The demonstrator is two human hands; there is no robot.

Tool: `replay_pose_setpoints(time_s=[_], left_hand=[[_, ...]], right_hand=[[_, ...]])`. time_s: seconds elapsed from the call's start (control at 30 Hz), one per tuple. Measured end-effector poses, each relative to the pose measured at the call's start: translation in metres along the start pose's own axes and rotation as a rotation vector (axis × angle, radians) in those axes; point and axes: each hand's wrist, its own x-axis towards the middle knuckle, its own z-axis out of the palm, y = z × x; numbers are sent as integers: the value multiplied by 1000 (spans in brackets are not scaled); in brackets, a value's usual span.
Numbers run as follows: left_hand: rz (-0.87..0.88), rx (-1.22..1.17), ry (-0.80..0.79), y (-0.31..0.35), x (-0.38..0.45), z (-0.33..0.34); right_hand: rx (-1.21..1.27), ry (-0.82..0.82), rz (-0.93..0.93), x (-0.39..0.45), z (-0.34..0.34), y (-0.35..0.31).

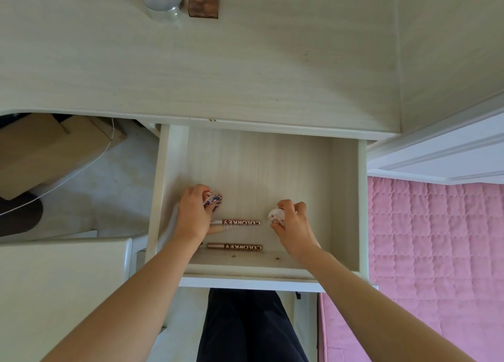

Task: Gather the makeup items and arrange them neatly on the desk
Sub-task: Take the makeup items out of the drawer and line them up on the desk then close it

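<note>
Makeup compacts: left hand [194, 211] grips the patterned one [213, 200], right hand [290, 220] the white one [276, 217]. Recommend lifting both straight up, clear of the pens [236, 222] just beside the grips.

One head view is given, aimed steeply down at the open drawer [259, 176], near; counter [245, 61] toward 12 o'clock.
</note>
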Motion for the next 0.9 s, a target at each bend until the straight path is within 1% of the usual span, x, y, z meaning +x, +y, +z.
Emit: replay_pose_setpoints(time_s=[0.2,0.53,0.9], left_hand=[[14,-110,64,17,-8,-16],[-98,-514,188,69,-20,-67],[-109,-775,254,103,31,-142]], right_hand=[[65,42,-28,-7,-23,-17],[315,152,-69,-22,-69,-80],[415,211,-193,14,-124,-180]])
